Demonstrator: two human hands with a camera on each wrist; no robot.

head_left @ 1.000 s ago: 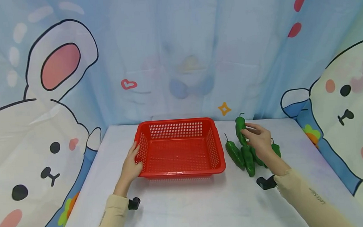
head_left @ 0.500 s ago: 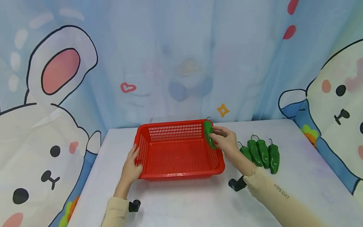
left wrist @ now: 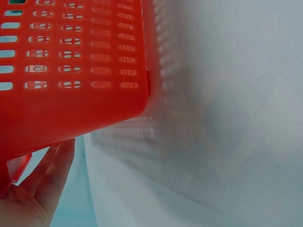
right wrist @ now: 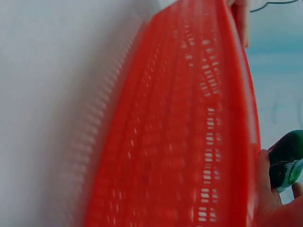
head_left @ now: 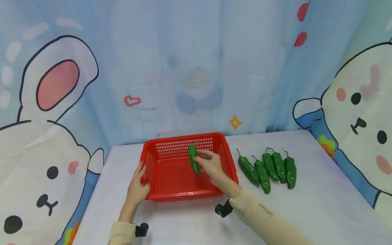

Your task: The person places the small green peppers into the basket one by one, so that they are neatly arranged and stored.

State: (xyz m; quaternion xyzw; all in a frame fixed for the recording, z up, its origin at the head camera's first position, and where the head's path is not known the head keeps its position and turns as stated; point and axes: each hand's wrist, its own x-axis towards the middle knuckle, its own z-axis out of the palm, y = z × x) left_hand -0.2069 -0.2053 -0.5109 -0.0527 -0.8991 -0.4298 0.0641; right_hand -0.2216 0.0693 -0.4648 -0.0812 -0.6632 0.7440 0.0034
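A red plastic basket [head_left: 184, 195] with slotted walls stands on the white table. My left hand [head_left: 136, 188] rests against its left side, fingers straight along the outer wall and thumb by the near left corner. In the left wrist view, those fingers [left wrist: 57, 172] touch the red wall. Over the basket's inside, my right hand [head_left: 212, 167] pinches a green pepper [head_left: 193, 157] between thumb and fingers, stem end pointing away. The right wrist view shows this pepper [right wrist: 289, 153] above the rim. No other pepper shows inside the basket.
Right of the basket, several green peppers [head_left: 269, 166] lie side by side on the white table [head_left: 324, 204], stems pointing away. A pale blue curtain [head_left: 191, 62] with cartoon rabbits hangs behind the table. A dark wrist camera [head_left: 223, 208] sits under the right wrist.
My right hand has carried the pepper leftward from the pile, across the basket's right rim, to over its middle. The left hand has stayed at the basket's left side. The head view has shifted slightly.
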